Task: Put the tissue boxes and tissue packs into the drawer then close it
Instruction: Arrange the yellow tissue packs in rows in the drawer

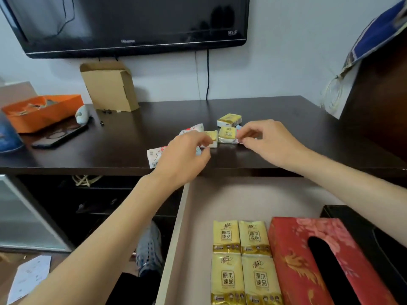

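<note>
The drawer (193,216) stands pulled open below the dark tabletop (123,137). Inside lie several yellow tissue packs (241,260), a red floral tissue box (312,260) and a black box (378,234) at the right. On the tabletop my left hand (182,157) pinches a small yellow tissue pack (211,137), partly covering a white patterned pack (155,157). My right hand (262,139) pinches the edge of another yellow pack (226,134). A third yellow pack (229,119) and another white patterned pack (193,128) lie just behind.
An orange tray (44,111), a phone (59,135) and an open cardboard box (110,86) sit at the left and back of the tabletop. A TV (132,23) hangs on the wall. A dark cabinet (378,102) rises at the right.
</note>
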The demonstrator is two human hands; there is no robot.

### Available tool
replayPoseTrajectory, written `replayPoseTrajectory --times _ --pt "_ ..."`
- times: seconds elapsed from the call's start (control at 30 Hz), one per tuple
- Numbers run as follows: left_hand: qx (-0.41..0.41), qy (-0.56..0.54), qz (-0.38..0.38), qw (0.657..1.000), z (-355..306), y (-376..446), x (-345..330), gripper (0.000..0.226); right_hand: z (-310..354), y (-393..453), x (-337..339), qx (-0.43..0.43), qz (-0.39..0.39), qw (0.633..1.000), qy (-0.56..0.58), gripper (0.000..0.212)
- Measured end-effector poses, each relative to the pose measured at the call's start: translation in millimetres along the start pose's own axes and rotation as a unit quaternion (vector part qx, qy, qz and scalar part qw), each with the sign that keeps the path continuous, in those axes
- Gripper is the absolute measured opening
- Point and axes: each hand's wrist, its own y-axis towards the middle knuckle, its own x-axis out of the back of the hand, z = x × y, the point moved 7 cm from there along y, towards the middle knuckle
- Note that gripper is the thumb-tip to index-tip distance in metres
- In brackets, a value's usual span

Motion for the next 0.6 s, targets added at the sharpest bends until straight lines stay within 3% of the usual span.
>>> replayPoseTrajectory --times 0.1,0.2,0.27,0.37,0.47,0.6 --pt "-0.019 0.124 0.094 0.988 3 43 -21 0.04 -10 42 -9 0.013 0.016 0.992 -0.124 0.031" --pt "-0.043 0.273 0.185 0.943 8 70 -46 0.044 -22 65 -30 0.04 0.084 0.963 -0.252 0.048" --pt "-0.054 0.32 0.216 0.921 9 77 -58 0.039 -31 70 -42 0.062 0.124 0.934 -0.328 0.044" --pt "-0.063 0.316 0.214 0.922 6 85 -64 0.024 -40 67 -38 0.094 0.127 0.918 -0.363 0.038" --pt "-0.048 0.239 0.225 0.943 -1 89 -71 0.031 -51 57 -18 0.111 0.109 0.919 -0.362 0.037" --pt "-0.056 0.15 0.223 0.962 -17 86 -80 0.028 -70 38 8 0.078 0.127 0.945 -0.29 0.027"
